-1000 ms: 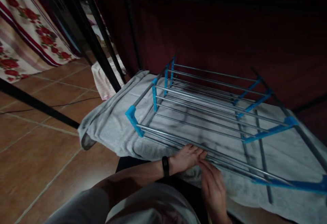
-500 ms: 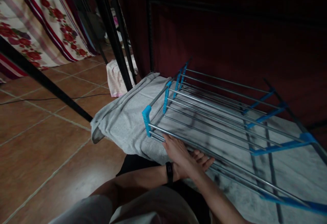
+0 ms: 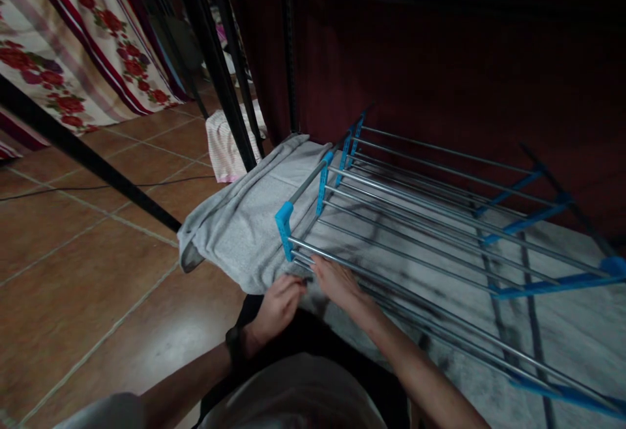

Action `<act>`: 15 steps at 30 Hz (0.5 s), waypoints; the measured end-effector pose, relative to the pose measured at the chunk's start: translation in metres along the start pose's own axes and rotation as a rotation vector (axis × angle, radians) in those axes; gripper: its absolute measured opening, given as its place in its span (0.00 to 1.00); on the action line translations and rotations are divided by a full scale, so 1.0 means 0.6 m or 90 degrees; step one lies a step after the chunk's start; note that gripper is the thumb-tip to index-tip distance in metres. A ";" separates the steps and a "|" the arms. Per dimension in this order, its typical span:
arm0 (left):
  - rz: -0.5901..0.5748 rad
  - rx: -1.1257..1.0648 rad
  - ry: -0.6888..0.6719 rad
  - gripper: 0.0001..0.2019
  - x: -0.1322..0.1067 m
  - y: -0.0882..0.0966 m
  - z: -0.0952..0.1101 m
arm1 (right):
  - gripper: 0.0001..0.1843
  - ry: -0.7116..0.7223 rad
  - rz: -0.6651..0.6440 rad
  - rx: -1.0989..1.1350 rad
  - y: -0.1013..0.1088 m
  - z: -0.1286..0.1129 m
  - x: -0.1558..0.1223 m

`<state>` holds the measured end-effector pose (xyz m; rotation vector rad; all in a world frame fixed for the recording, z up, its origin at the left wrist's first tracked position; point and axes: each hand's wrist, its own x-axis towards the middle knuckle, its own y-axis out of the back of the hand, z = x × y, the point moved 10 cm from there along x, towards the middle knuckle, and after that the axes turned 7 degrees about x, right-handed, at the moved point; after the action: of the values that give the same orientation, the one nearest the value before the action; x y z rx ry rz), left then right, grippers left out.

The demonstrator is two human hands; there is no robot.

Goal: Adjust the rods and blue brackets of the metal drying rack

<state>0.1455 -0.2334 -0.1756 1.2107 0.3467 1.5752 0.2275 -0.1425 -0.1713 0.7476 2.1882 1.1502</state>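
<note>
A drying rack (image 3: 423,263) with metal bars and blue plastic joints lies on a grey blanket. My right hand (image 3: 337,280) is closed around the rack's front bars, close to the blue corner piece (image 3: 283,223); the bars partly hide its fingertips. To the left of it, just in front of the rack, is my left hand (image 3: 280,304), with a dark band (image 3: 235,345) on the wrist. Its fingers are curled together near a dark spot at their tips, and whether they hold anything is not clear.
The grey blanket (image 3: 244,227) hangs over the left end of the surface under the rack. Black metal poles (image 3: 225,64) stand at the left. A striped cloth (image 3: 227,148) hangs behind them. Beyond the tiled floor (image 3: 88,272) is a floral curtain (image 3: 112,31). A dark red panel (image 3: 415,70) closes off the back.
My left hand has drawn back from under my right forearm to the left, its fingers going from spread to curled. My right hand stays at the front bars. The view has shifted slightly.
</note>
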 end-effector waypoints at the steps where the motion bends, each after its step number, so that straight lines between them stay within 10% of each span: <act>1: 0.073 -0.018 0.108 0.10 0.004 0.027 -0.051 | 0.20 -0.012 -0.005 -0.001 0.000 0.001 0.000; 5: 0.130 -0.116 0.306 0.14 0.031 0.036 -0.153 | 0.21 -0.042 0.002 -0.023 0.004 0.004 -0.002; 9: 0.026 -0.240 0.290 0.24 0.060 -0.029 -0.152 | 0.22 -0.038 0.009 -0.040 0.008 0.001 -0.003; 15: 0.099 -0.234 0.308 0.17 0.059 -0.041 -0.148 | 0.23 -0.041 0.021 -0.056 0.003 0.003 -0.005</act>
<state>0.0888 -0.1627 -0.2144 0.5784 0.2564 1.9629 0.2312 -0.1426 -0.1701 0.7750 2.0652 1.2137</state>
